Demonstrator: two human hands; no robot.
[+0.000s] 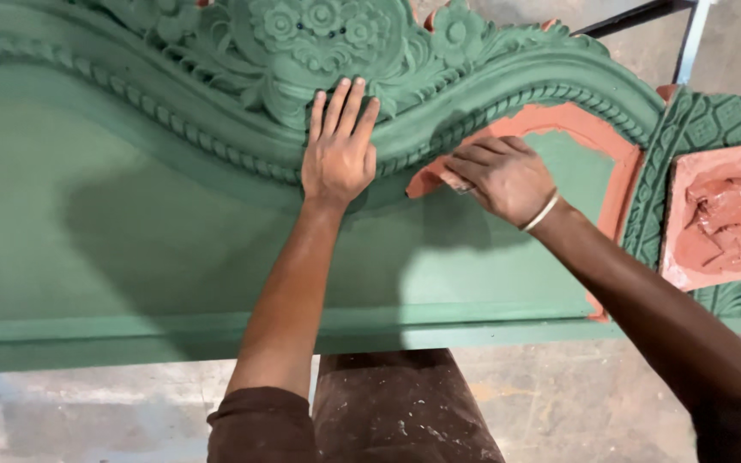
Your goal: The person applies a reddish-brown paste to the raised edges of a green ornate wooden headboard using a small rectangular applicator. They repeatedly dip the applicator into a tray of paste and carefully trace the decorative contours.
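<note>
Two hands, left hand and right hand, touch one green carved panel.

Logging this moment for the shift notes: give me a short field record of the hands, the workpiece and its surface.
Workpiece: large carved green-painted wooden panel, lying flat
Left hand: flat, fingers spread on the carved rope-pattern moulding
Right hand: curled, pressing on the reddish-brown bare patch; what it grips is hidden
Wrist: metal bangle
Right end: reddish-brown carved block
Below: concrete floor

Left hand flat, fingers spread — right hand curled, knuckles up.
</note>
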